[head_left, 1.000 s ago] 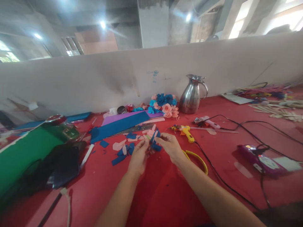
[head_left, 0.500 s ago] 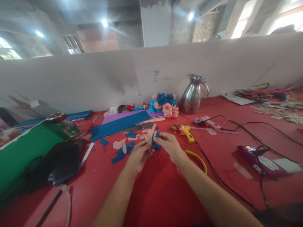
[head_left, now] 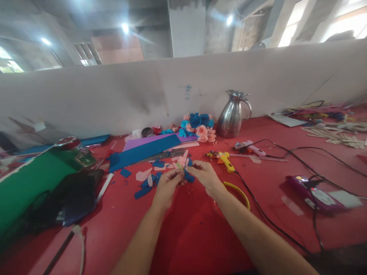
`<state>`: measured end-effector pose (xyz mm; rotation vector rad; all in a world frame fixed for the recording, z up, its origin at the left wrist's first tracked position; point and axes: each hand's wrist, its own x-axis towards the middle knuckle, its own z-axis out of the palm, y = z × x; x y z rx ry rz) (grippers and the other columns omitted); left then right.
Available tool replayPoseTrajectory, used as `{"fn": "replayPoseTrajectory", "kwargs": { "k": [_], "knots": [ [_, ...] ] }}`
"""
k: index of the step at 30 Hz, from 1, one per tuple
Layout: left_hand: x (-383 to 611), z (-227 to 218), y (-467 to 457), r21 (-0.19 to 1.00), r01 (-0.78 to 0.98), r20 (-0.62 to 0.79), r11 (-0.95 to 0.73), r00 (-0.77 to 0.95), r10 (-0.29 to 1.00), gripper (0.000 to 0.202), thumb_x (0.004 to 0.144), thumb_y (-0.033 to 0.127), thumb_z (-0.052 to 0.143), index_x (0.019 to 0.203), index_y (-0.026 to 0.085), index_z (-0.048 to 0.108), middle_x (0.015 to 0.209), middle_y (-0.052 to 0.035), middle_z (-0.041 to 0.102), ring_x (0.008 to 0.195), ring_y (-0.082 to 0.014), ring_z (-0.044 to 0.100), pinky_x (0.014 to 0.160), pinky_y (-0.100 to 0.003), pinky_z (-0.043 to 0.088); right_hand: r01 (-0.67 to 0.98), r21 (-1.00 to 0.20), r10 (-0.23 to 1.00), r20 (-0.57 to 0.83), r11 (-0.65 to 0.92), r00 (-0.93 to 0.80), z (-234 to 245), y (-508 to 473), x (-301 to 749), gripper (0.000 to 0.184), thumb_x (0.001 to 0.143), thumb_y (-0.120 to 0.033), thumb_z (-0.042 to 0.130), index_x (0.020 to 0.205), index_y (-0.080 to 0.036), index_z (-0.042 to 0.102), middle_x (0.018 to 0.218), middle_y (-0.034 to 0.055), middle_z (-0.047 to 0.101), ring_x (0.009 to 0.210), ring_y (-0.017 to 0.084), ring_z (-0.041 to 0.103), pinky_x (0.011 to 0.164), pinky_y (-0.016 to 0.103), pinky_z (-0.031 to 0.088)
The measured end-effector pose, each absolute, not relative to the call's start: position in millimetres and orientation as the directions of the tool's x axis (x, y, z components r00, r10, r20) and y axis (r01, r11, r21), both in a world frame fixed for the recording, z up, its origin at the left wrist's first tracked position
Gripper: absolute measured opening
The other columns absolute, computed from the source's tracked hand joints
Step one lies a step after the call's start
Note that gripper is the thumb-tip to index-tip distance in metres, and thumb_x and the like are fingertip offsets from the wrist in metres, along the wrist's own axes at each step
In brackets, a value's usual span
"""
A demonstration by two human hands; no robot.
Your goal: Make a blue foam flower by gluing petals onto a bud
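Pinching blue paper (head_left: 186, 168), left hand (head_left: 166, 188) and right hand (head_left: 208, 178), two glue guns (head_left: 228, 163), one jug (head_left: 231, 118)

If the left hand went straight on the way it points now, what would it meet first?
Probably the blue piece at the fingertips of the right hand, just ahead of the left hand; depth there is hard to judge.

- Red surface (head_left: 186, 236), clock read from its middle
- One o'clock: steel jug (head_left: 231, 118)
- Two o'clock: yellow glue gun (head_left: 228, 162)
- Three o'clock: purple power strip (head_left: 304, 194)
- Ten o'clock: blue and pink scraps (head_left: 143, 175)
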<state>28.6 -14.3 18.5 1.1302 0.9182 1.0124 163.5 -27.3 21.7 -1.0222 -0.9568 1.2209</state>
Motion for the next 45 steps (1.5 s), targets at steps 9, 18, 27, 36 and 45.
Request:
{"fn": "replayPoseTrajectory", "kwargs": {
  "k": [9,18,27,36,45],
  "knots": [
    [28,13,-12,0.99,-0.136,-0.004,0.04,0.257,0.966,0.02,0.072,0.035,0.07,0.076,0.016,0.069,0.063,0.0011,0.06,0.057,-0.0091,0.052,0.058,-0.02,0.042,-0.268,-0.962,0.997,0.03,0.049,0.075,16,-25,163,0.018,0.062,-0.033,0.068,0.068,-0.017,0.064,0.061,-0.0006,0.063,0.057,0.014,0.055,0.057,0.026,0.041],
    [31,11,-12,0.99,-0.142,0.013,0.015,0.192,0.981,0.019,0.07,0.033,0.072,0.077,0.016,0.069,0.066,0.0011,0.062,0.059,-0.01,0.055,0.06,-0.021,0.044,-0.283,-0.958,0.998,0.022,0.038,0.057,14,-25,162,0.019,0.062,-0.032,0.068,0.073,-0.017,0.065,0.065,-0.0006,0.064,0.06,0.015,0.057,0.061,0.027,0.045],
    [33,12,-10,0.81,-0.52,-0.237,0.271,0.132,0.963,0.03,0.048,0.024,0.087,0.072,0.016,0.072,0.069,0.0012,0.068,0.063,-0.0079,0.06,0.062,-0.017,0.045,-0.181,-0.98,0.993,0.061,0.079,0.104,8,-26,154,0.018,0.062,-0.032,0.07,0.073,-0.019,0.066,0.072,-0.0003,0.067,0.067,0.014,0.059,0.068,0.028,0.046],
    [36,16,-13,0.779,-0.54,-0.263,0.318,0.179,0.948,0.028,0.048,0.02,0.087,0.07,0.015,0.072,0.061,0.0017,0.067,0.053,-0.0064,0.057,0.054,-0.016,0.044,-0.161,-0.984,0.996,0.061,0.07,0.06,6,-28,150,0.013,0.064,-0.029,0.065,0.069,-0.018,0.067,0.07,0.0007,0.069,0.069,0.017,0.062,0.07,0.029,0.047],
    [27,13,-10,0.863,-0.447,-0.179,0.236,0.166,0.97,0.023,0.056,0.022,0.083,0.074,0.016,0.071,0.067,0.0006,0.069,0.059,-0.0095,0.061,0.059,-0.02,0.046,-0.06,-0.995,0.994,0.078,0.082,0.071,6,-28,152,0.015,0.064,-0.03,0.063,0.069,-0.018,0.068,0.069,-0.0003,0.068,0.068,0.017,0.06,0.069,0.028,0.046]
  ]
}}
